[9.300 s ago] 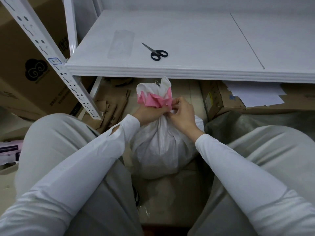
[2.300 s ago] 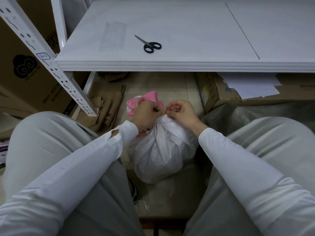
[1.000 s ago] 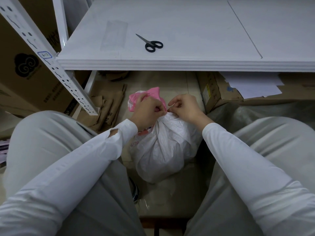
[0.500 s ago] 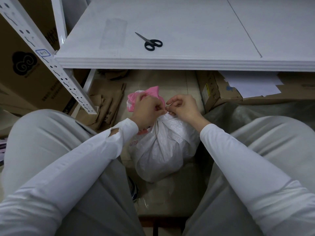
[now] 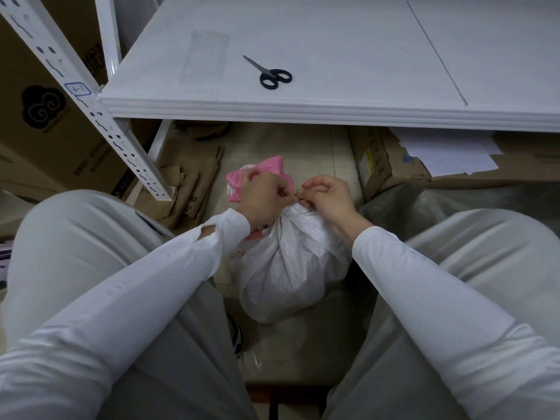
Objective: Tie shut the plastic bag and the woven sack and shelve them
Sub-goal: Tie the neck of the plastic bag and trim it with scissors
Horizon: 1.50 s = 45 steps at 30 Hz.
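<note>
A white woven sack stands on the floor between my knees, its neck gathered at the top. The sack's pink-and-white top sticks out behind my left hand. My left hand grips the gathered neck, fingers curled, and its fingertips pinch a thin tie. My right hand pinches the other end of that tie right beside the left, just above the neck. The tie itself is barely visible between the fingertips. No separate plastic bag can be made out for certain.
A white shelf board runs across just beyond the sack, with black scissors lying on it. A perforated white upright slants at left. Flattened cardboard and a carton with paper sheets lie under the shelf.
Since nine seconds ago the sack's top has been bent over to the left and the neck cinched. Over the last second both hands stay at the neck with small finger movements.
</note>
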{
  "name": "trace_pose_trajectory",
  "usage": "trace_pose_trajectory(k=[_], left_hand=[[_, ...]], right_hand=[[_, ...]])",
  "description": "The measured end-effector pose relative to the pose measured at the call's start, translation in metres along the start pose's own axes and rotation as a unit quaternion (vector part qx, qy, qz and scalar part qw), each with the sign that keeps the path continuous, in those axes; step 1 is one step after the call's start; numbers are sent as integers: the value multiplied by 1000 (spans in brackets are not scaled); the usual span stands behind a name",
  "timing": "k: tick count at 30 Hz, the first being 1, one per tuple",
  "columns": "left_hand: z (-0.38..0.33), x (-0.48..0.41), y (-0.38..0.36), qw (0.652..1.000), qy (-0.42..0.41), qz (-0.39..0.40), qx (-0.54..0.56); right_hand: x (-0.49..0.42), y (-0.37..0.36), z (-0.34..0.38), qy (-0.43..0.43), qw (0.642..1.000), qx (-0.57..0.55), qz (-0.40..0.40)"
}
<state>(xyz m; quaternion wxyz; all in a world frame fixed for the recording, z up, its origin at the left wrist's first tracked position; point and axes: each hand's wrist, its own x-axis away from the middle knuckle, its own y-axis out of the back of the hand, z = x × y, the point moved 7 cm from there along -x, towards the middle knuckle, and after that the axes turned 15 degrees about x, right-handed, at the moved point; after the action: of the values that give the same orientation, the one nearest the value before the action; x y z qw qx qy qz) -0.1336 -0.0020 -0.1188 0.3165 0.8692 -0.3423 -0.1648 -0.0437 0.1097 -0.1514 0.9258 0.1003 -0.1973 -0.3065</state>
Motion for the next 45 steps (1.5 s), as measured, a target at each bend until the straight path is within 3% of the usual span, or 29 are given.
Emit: trace_pose_trajectory(k=[19, 24, 28, 45], left_hand=[[8, 3, -8, 995, 83, 20, 43], [16, 4, -12, 987, 110, 33, 112], [15, 6, -10, 987, 122, 21, 106], [17, 15, -21, 965, 101, 29, 239]], right_hand=[[10, -7, -8, -124, 978, -164, 44], [9, -9, -9, -129, 975, -169, 64], [9, -10, -9, -131, 974, -172, 71], [10, -8, -8, -91, 984, -129, 84]])
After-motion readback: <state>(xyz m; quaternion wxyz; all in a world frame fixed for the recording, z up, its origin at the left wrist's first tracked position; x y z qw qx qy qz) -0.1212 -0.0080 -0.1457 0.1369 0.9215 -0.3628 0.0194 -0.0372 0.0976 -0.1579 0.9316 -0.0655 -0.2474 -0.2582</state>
